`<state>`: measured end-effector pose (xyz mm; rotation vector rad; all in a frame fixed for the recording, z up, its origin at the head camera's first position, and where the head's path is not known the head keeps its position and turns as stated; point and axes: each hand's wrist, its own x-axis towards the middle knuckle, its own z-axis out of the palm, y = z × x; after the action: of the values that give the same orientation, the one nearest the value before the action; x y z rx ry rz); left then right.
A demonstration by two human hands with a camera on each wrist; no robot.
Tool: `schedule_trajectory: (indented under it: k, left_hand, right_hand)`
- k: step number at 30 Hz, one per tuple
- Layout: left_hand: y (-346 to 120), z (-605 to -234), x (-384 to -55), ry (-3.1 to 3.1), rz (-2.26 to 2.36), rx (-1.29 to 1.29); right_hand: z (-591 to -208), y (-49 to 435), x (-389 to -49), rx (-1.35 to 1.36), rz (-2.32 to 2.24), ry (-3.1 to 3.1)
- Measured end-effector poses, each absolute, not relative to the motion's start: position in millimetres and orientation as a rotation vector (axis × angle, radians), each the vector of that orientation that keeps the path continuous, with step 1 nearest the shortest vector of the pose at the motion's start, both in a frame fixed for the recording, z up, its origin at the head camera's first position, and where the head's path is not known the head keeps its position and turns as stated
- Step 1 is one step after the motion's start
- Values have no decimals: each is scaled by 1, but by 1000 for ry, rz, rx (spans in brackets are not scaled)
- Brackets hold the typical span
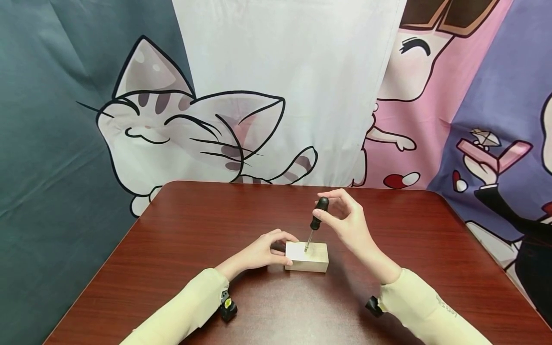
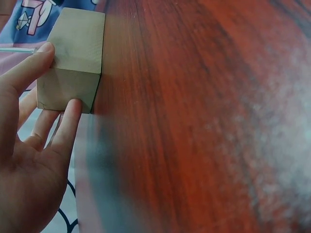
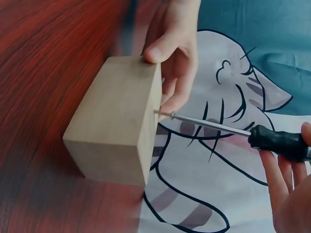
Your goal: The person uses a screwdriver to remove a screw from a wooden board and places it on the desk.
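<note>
A pale wooden block (image 1: 307, 265) lies on the table, its long side facing me. My left hand (image 1: 262, 251) grips its left end, thumb at the near edge and fingers toward the far side. In the left wrist view, fingertips press on the block (image 2: 73, 48). My right hand (image 1: 354, 229) holds a screwdriver (image 1: 319, 213) by its black handle, thumb and fingers around it. The metal shaft slants down to a small screw (image 3: 164, 114) that stands partly out of the block's top face, the tip at the screw's head.
The brown wood-grain table (image 1: 194, 220) spreads out around both hands. Behind its far edge hangs a cloth (image 1: 345, 72) printed with a cartoon cat and figures. A dark wrist device (image 1: 228, 307) sits at the left sleeve and another device (image 1: 373, 306) at the right.
</note>
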<state>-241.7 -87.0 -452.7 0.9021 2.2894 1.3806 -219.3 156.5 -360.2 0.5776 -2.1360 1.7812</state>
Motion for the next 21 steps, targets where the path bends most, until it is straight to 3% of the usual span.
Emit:
schedule_trajectory:
  k: [10, 21]
  left_hand:
    - [-87, -453, -242, 2290, 1386, 904]
    - [-87, -452, -242, 2292, 1383, 905]
  right_hand:
    - [-364, 157, -219, 833, 1861, -2102]
    - [-361, 150, -210, 503, 1732, -2165]
